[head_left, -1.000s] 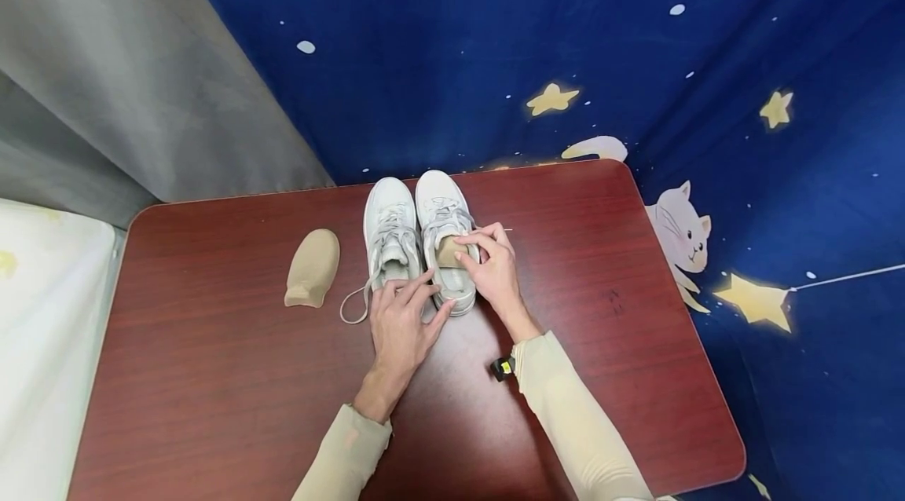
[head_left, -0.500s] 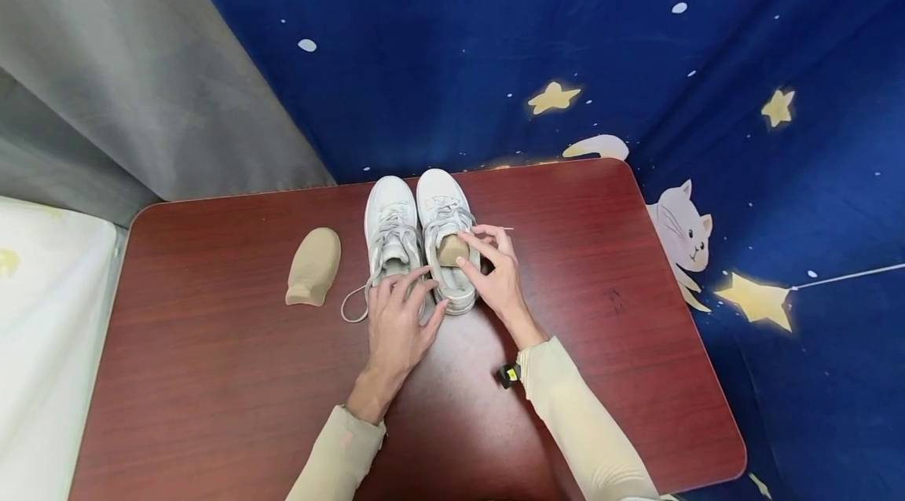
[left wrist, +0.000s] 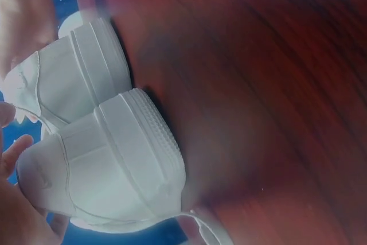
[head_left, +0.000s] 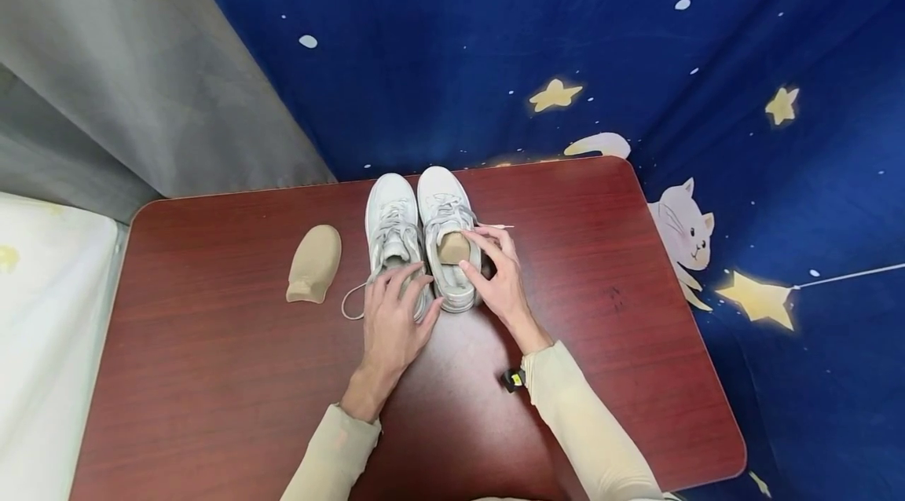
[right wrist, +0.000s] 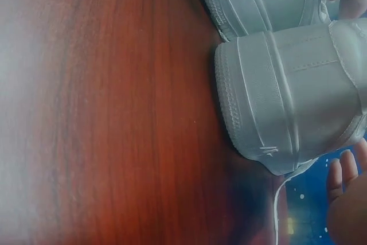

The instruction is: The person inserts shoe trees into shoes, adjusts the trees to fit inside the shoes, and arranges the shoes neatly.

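Observation:
Two white lace-up sneakers stand side by side, toes away from me: the left sneaker and the right sneaker. A beige shoe insert sits in the right one's opening, by the tongue. My right hand pinches its right side between thumb and index finger. Loosely bent and holding nothing, my left hand hovers over the left sneaker's heel, covering part of it. The left wrist view shows the heel from behind. A second toe-shaped beige insert lies on the table to the left.
The reddish-brown table has rounded corners. A loose shoelace loops out left of the left sneaker, and a lace end points right. Behind hang a blue star curtain and a grey curtain.
My left hand has drawn back a little from the right sneaker's heel, toward the left. My right hand's fingertips have shifted slightly right and spread wider at the insert, which has barely moved.

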`<control>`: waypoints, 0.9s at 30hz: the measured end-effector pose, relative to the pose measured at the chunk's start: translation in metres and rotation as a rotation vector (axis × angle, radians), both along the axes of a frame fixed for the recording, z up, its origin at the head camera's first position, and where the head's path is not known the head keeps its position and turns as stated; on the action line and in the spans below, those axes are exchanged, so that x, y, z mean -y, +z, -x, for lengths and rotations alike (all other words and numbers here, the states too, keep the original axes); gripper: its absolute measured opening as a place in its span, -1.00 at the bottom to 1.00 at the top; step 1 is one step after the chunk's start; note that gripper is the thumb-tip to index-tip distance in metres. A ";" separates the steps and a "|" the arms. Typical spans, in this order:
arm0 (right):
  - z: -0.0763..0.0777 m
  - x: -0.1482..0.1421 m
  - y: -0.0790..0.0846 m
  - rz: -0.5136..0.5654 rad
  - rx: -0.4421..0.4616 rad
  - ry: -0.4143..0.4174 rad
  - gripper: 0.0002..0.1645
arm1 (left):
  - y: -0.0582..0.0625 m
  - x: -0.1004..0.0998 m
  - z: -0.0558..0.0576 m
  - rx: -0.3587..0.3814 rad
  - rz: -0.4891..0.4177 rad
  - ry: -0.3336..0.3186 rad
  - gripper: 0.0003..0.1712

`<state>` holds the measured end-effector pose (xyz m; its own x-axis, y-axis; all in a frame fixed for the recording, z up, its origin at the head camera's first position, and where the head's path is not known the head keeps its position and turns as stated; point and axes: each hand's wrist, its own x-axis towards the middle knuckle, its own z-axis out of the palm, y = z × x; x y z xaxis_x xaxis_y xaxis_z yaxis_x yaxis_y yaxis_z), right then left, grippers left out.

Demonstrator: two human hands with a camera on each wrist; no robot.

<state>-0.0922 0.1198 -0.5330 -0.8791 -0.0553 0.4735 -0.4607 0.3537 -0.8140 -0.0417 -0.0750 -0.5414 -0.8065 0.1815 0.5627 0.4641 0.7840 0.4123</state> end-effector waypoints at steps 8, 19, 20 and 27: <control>-0.007 -0.003 0.019 0.018 -0.021 0.030 -0.42 | 0.001 0.009 0.000 -0.006 -0.020 -0.009 -0.53; -0.014 0.000 0.032 0.017 -0.054 0.046 -0.34 | 0.002 0.021 -0.001 0.007 -0.023 0.014 -0.50; -0.015 0.001 0.033 0.016 -0.060 0.047 -0.33 | 0.001 0.022 -0.001 0.002 -0.025 0.020 -0.49; -0.022 0.006 0.044 0.047 -0.096 0.067 -0.30 | 0.001 0.029 0.000 -0.037 -0.045 0.025 -0.50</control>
<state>-0.0703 0.1134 -0.4890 -0.8249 -0.0879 0.5584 -0.5582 0.2823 -0.7802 -0.0419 -0.1036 -0.5400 -0.7889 0.1351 0.5995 0.4600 0.7768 0.4302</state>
